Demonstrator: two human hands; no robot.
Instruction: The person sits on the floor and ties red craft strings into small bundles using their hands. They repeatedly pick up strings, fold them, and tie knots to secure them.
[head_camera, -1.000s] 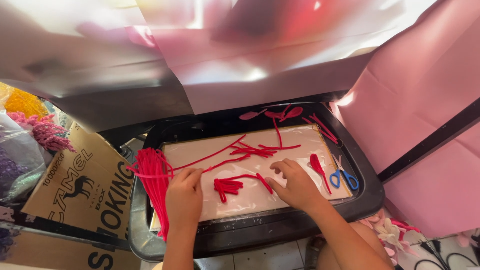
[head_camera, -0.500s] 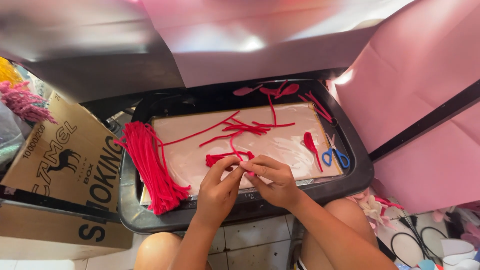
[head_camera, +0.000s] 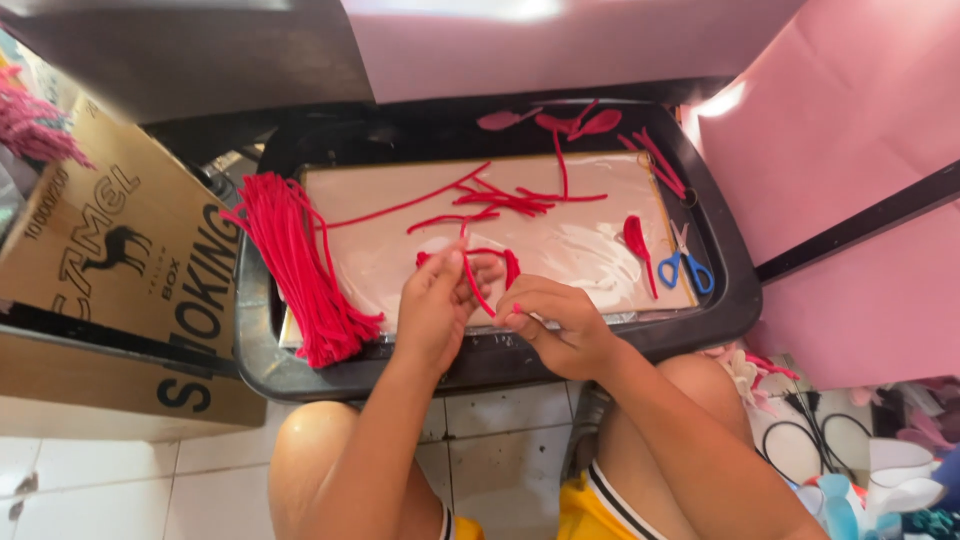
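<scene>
Between both hands (head_camera: 500, 310), thin red looped strip (head_camera: 478, 285).

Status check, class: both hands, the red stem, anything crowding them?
Left hand and right hand pinching one red stem. Over black tray. Red stem bundle left, scissors right; nothing crowding.

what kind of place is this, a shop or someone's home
Probably a home craft corner, not a shop: the person sits on a tiled floor with a black tray before the knees, red cords and blue scissors on it, a cardboard box beside.
</scene>
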